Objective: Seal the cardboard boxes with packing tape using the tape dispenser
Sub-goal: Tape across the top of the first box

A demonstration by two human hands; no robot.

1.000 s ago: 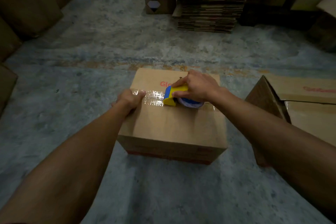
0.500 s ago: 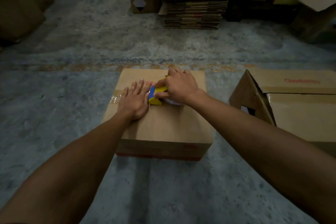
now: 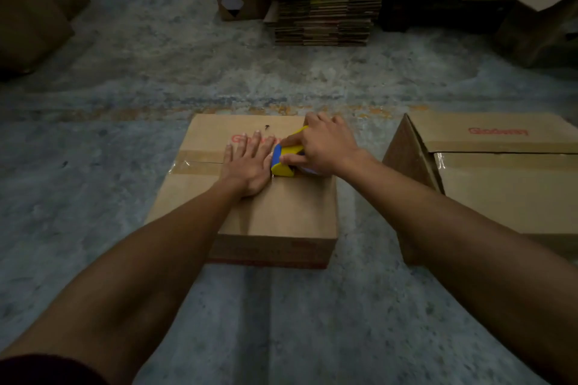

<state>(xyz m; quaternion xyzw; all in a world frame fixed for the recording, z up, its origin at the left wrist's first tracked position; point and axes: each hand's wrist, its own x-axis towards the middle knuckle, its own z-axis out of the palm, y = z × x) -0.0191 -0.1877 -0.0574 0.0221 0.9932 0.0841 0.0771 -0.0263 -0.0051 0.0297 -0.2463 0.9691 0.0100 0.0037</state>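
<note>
1. Head view: the cardboard box [image 3: 269,212] on the concrete floor [image 3: 109,166] bears red lettering along its far edge, partly covered and unreadable.
2. The left hand [image 3: 250,162] lies flat, fingers spread, on the taped seam [image 3: 197,162].
3. The right hand [image 3: 325,147] grips the tape dispenser [image 3: 283,162], which touches the box top at mid-seam.
4. A second box [image 3: 500,184] stands just right, similar red print blurred; bare floor lies left.
</note>
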